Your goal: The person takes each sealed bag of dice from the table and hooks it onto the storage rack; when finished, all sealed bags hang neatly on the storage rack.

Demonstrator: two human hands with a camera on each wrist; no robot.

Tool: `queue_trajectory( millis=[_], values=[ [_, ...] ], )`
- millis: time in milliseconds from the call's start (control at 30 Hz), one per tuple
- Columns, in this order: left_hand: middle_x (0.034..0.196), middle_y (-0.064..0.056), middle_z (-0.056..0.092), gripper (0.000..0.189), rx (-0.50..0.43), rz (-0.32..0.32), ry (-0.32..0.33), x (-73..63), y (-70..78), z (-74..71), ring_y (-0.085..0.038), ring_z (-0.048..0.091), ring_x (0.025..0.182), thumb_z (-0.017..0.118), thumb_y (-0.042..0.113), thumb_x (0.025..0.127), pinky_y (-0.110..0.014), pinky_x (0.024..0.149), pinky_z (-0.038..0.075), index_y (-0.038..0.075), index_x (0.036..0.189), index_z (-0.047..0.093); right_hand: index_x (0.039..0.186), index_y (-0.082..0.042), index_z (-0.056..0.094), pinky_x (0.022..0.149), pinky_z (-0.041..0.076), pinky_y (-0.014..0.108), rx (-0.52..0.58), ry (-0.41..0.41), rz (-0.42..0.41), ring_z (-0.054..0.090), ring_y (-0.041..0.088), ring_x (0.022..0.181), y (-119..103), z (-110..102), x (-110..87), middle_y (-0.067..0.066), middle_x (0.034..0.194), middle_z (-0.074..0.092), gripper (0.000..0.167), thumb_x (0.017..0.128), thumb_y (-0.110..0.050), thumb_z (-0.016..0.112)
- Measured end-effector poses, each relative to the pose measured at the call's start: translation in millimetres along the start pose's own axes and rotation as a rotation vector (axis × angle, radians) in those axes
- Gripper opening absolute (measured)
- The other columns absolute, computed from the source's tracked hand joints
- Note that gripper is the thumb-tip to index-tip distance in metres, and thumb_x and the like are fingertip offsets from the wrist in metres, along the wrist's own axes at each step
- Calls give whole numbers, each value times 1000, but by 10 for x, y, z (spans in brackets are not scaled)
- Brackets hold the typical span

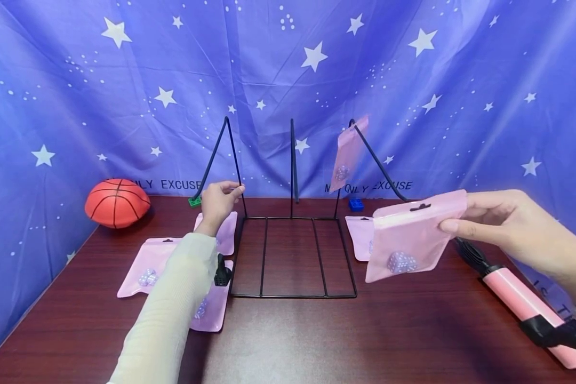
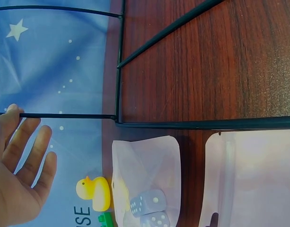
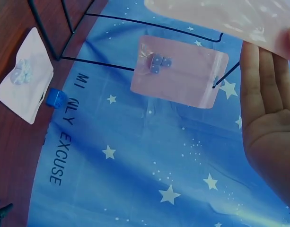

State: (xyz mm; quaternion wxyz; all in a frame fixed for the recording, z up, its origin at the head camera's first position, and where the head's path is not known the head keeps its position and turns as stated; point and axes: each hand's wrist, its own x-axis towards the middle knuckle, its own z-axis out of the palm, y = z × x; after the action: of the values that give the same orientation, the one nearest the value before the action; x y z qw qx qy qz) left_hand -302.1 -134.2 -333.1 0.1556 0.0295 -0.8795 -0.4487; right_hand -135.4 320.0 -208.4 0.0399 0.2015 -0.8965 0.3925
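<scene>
With thumb and fingertips my left hand pinches the left upright wire of a black wire rack that has three slanted arms. In the left wrist view, the other fingers of this hand are spread beside the wire. My right hand grips the right edge of a pink zip bag holding dice, raised right of the rack, its slotted edge up. Another pink bag with dice hangs from the rack's right arm; the right wrist view shows this hanging bag with the arm's tip through it.
Several pink dice bags lie on the table: one at far left, others beside the rack, one right of it. Around them are a basketball, green brick, blue brick, yellow duck and pink-handled tool.
</scene>
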Motion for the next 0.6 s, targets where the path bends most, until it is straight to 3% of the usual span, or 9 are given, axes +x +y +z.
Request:
queue_trajectory(
  millis=[300, 600],
  values=[
    [99, -17, 77, 30, 14, 5, 4, 7, -15, 13, -31, 73, 93, 70, 26, 99, -44, 90, 50, 6, 120, 75, 106, -9, 76, 75, 50, 19, -31, 37, 48, 67, 11, 86, -99, 59, 91, 5, 94, 77, 12, 96, -6, 69],
    [98, -17, 77, 30, 13, 7, 7, 17, -26, 22, -31, 72, 94, 69, 26, 99, -44, 88, 50, 5, 120, 75, 109, -7, 75, 76, 51, 18, 7, 4, 17, 68, 10, 86, -60, 64, 157, 7, 94, 77, 15, 97, -4, 67]
  ],
)
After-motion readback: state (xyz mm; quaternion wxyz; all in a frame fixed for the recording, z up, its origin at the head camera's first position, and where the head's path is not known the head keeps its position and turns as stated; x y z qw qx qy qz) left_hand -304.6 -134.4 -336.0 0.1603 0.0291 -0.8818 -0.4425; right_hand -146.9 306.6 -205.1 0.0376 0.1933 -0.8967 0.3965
